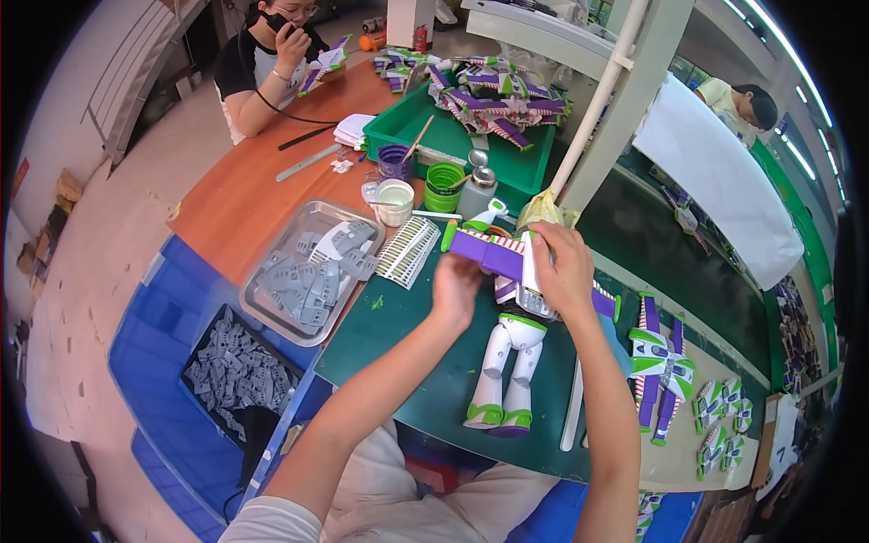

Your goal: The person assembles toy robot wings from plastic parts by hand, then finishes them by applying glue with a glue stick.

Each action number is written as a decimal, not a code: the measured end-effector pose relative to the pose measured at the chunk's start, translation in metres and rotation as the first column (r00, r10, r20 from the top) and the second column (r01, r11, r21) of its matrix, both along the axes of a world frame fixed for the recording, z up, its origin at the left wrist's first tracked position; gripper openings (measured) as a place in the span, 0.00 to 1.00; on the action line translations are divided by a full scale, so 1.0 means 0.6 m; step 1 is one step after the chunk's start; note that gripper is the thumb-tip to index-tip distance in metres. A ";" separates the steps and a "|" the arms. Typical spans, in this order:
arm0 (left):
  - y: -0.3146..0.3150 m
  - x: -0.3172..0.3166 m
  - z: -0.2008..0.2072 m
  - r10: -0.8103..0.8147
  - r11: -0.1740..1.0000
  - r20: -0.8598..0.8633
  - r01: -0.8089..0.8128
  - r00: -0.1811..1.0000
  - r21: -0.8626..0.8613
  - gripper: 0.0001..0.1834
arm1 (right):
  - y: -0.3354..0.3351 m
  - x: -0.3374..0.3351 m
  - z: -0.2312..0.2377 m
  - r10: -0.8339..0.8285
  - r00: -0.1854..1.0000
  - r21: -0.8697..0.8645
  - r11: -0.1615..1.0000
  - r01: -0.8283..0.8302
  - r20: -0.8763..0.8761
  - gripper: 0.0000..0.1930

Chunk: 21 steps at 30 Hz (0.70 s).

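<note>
A white, green and purple toy spaceman figure point(512, 353) lies on the green work mat point(385, 348), its feet toward me. Across its upper body spreads a purple wing point(484, 251) with a red-and-white striped edge and a green tip. My right hand point(563, 269) is closed over the white wing pack at the figure's shoulder. My left hand point(457, 288) has its fingers curled under the purple wing, blurred and partly hidden. Much of the figure's chest is covered by the wing and my right hand. Beyond the wing, a white-and-green toy arm point(489, 214) points away.
On the left stand a metal tray point(317, 337) of grey parts and a black crate point(193, 371) of more. Purple point(395, 163) and green cups point(443, 187) stand beyond the mat, before a green bin point(389, 122) of wing packs. Another wing pack point(661, 362) lies right. Another person point(262, 86) sits far left.
</note>
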<state>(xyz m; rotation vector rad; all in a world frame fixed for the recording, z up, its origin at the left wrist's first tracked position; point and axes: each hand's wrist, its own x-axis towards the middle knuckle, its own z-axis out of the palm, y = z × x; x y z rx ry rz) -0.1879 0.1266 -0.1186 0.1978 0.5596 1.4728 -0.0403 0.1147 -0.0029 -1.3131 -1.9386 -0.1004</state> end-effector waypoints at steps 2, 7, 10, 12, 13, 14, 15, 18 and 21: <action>0.003 -0.024 0.037 0.247 0.960 -0.306 -0.276 0.920 -0.055 0.17 | -0.005 0.010 -0.003 -0.027 1.000 0.001 1.000 0.027 0.015 0.10; 0.081 -0.092 0.116 0.390 0.890 -0.429 -0.216 0.815 0.401 0.15 | -0.010 0.007 -0.006 -0.010 1.000 -0.019 1.000 0.010 -0.016 0.11; 0.089 -0.071 0.127 0.283 0.841 -0.508 0.044 0.813 0.539 0.17 | -0.009 0.012 -0.006 -0.013 1.000 0.071 0.997 0.014 -0.019 0.09; 0.049 -0.033 0.122 0.363 0.732 -0.728 0.304 0.582 0.609 0.25 | -0.003 0.024 -0.015 0.023 0.999 0.081 0.997 -0.021 -0.032 0.09; 0.013 0.003 0.110 0.479 0.668 -0.700 0.297 0.531 0.682 0.23 | -0.005 0.021 -0.014 -0.005 1.000 0.046 0.999 0.006 -0.019 0.09; -0.015 0.031 0.108 0.596 0.591 -0.650 0.292 0.471 0.752 0.21 | -0.003 0.021 -0.014 0.033 0.996 0.042 0.999 -0.029 -0.083 0.10; -0.028 0.057 0.107 0.683 0.551 -0.629 0.302 0.372 0.778 0.21 | 0.000 0.018 -0.018 0.035 0.990 0.019 0.999 -0.032 -0.136 0.11; -0.055 0.097 0.110 0.603 0.673 -0.693 0.216 0.395 0.708 0.20 | 0.009 0.038 -0.027 0.077 0.886 0.080 0.996 -0.045 -0.458 0.11; -0.051 0.094 0.117 0.664 0.635 -0.684 0.257 0.301 0.729 0.19 | 0.038 0.151 -0.022 -0.060 0.940 0.267 0.951 0.156 -0.336 0.11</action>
